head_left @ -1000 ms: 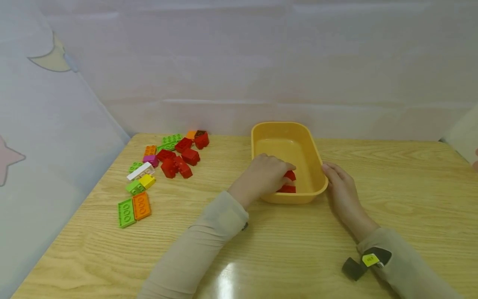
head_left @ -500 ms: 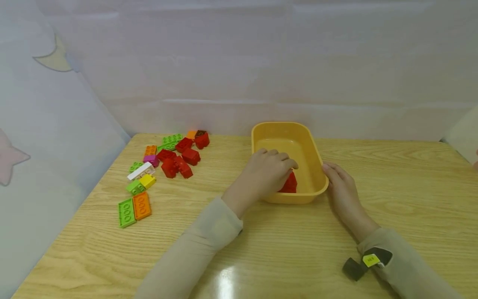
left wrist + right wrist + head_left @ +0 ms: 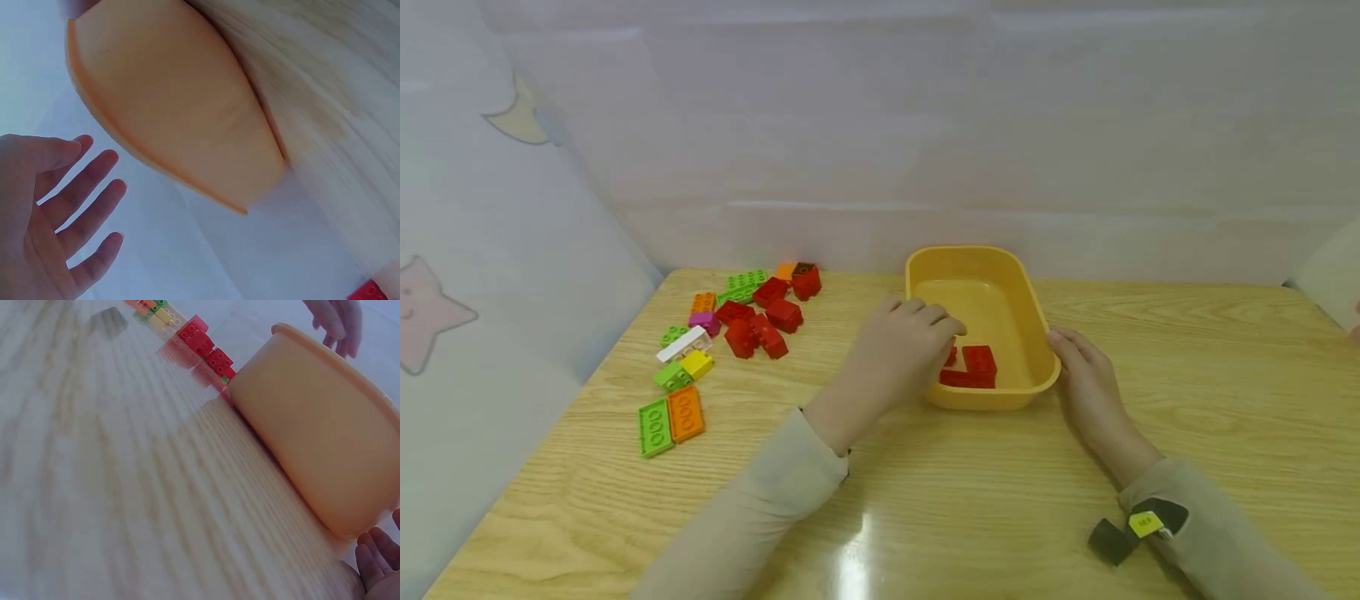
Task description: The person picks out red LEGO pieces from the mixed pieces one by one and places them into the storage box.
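Observation:
My left hand [image 3: 898, 354] is over the left rim of a yellow plastic bin [image 3: 985, 400]. In the left wrist view its fingers [image 3: 94, 212] are spread and relaxed, with nothing held. Inside the bin, at its near end, lie a studded red brick [image 3: 979, 359] and a long red brick [image 3: 967, 380]. Another bit of red shows beside the left fingertips, partly hidden by the hand. My right hand [image 3: 1093, 396] rests against the bin's outer right side near the front corner, fingers extended along the wall. The right wrist view has these fingers [image 3: 375, 553] low at the bin's end.
Several red bricks [image 3: 767, 335] lie in a loose heap at the table's back left. Around them are green, orange, magenta, yellow and white bricks, and flat green [image 3: 656, 427] and orange plates [image 3: 686, 414]. A pale wall hanging [image 3: 850, 150] stands behind the table.
My left hand has let go of the red bricks and drawn up and left toward the bin's rim, uncovering them. The right hand has stayed at the bin's side.

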Available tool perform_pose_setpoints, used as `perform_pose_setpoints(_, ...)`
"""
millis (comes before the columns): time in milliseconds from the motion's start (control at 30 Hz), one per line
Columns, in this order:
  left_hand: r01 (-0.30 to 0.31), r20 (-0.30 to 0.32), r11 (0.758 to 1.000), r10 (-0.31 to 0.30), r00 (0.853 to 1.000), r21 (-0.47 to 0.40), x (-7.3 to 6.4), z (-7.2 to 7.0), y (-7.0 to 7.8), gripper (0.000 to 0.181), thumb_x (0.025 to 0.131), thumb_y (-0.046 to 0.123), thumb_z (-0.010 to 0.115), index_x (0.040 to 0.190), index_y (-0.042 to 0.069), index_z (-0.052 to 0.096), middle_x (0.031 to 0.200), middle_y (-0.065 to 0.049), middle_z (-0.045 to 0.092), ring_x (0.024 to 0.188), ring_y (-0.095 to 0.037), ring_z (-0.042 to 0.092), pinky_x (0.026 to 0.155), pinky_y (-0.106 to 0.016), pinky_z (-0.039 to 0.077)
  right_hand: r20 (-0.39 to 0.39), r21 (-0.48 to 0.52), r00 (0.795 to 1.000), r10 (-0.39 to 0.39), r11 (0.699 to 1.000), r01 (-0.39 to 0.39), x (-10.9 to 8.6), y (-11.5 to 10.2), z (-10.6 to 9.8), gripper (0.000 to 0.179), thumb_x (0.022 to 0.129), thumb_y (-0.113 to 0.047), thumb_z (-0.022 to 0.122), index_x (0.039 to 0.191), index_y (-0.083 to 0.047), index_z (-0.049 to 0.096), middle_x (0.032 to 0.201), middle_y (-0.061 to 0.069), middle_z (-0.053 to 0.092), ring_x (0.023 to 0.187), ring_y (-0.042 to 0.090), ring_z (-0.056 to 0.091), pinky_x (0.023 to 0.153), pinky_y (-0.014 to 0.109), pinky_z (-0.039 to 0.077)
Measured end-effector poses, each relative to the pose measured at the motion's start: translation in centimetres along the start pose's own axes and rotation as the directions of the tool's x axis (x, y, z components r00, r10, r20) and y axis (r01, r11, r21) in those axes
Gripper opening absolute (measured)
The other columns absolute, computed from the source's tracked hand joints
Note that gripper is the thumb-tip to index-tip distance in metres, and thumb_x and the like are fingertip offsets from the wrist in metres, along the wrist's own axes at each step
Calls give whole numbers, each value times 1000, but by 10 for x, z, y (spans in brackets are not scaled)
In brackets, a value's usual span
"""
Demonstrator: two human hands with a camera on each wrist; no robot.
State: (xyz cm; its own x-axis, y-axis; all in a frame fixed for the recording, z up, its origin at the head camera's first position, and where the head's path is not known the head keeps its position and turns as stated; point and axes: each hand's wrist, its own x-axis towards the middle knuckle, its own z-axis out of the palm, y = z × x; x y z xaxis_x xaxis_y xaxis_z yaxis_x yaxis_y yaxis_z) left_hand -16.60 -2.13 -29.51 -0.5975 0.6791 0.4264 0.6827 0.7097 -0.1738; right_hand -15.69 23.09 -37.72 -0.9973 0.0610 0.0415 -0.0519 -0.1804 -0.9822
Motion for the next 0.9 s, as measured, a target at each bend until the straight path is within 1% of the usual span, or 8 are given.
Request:
perform_pose_setpoints(233, 103, -37, 994, -104, 994, -26, -7, -2, -28, 19, 97, 21, 63, 113, 18, 73, 110, 2, 71, 104, -20, 65, 89, -36, 50, 12, 26, 1000, 6, 1000, -7, 1, 1, -3, 19, 103, -27, 56, 112, -13, 64, 111, -3, 60, 97, 7, 61, 82, 16, 52)
perform_pose_setpoints(333, 179, -17, 983, -179, 984, -35, -11, -9, -42, 20, 97, 22, 63, 115, 17, 73, 114, 1, 70, 108, -21, 64, 93, -38, 49, 2, 43, 1000, 9, 999, -10, 1, 2, -2, 17, 102, -26, 57, 110, -13, 65, 108, -3, 61, 96, 7, 61, 81, 17, 52)
perform_pose_setpoints(400, 239, 30, 970, -238, 971, -31, -14, -13, -51, 23, 97, 24, 64, 118, 18, 72, 117, 1, 69, 112, -22, 63, 95, -40, 48, 0, 52, 1000, 9, 999, -9, 1, 2, -2, 17, 102, -26, 57, 110, -12, 64, 108, -2, 60, 95, 7, 61, 81, 17, 53)
perform_pose_setpoints(533, 333, 165, 942, -324, 932, -33, -22, -22, -68, 30, 97, 29, 65, 124, 17, 69, 126, -1, 66, 117, -24, 59, 95, -43, 48, 7, 52, 1000, -3, 999, 2, 2, 2, -3, 19, 102, -26, 57, 111, -11, 63, 110, -1, 60, 96, 8, 61, 82, 16, 52)
perform_pose_setpoints(633, 384, 254, 921, -359, 898, -56, -28, -26, -80, 35, 97, 30, 66, 128, 16, 66, 130, -3, 63, 119, -27, 59, 94, -45, 49, 3, 42, 1000, -8, 999, 8, 3, 2, -4, 20, 102, -26, 57, 112, -10, 64, 109, -2, 60, 97, 8, 61, 82, 17, 52)
perform_pose_setpoints(733, 433, 319, 898, -388, 865, -81, -34, -28, -91, 39, 96, 29, 67, 132, 14, 63, 130, -5, 64, 114, -27, 61, 88, -44, 52, -5, 33, 1000, -3, 999, 3, 3, 2, -4, 19, 102, -26, 57, 111, -11, 64, 109, -2, 61, 97, 8, 60, 82, 17, 52)
perform_pose_setpoints(833, 488, 378, 867, -419, 826, -105, -40, -31, -101, 43, 97, 29, 66, 136, 14, 60, 129, -6, 64, 106, -26, 64, 81, -42, 53, -13, 19, 1000, 1, 1000, -1, 2, 3, -4, 18, 102, -27, 57, 110, -12, 65, 109, -3, 61, 98, 7, 60, 82, 17, 52)
perform_pose_setpoints(900, 534, 419, 837, -445, 792, -121, -44, -33, -107, 43, 97, 28, 66, 137, 14, 59, 128, -6, 65, 104, -26, 65, 81, -43, 53, -13, 12, 1000, 0, 1000, 0, 3, 3, -4, 18, 102, -26, 56, 111, -12, 64, 110, -3, 61, 99, 7, 59, 83, 16, 51)
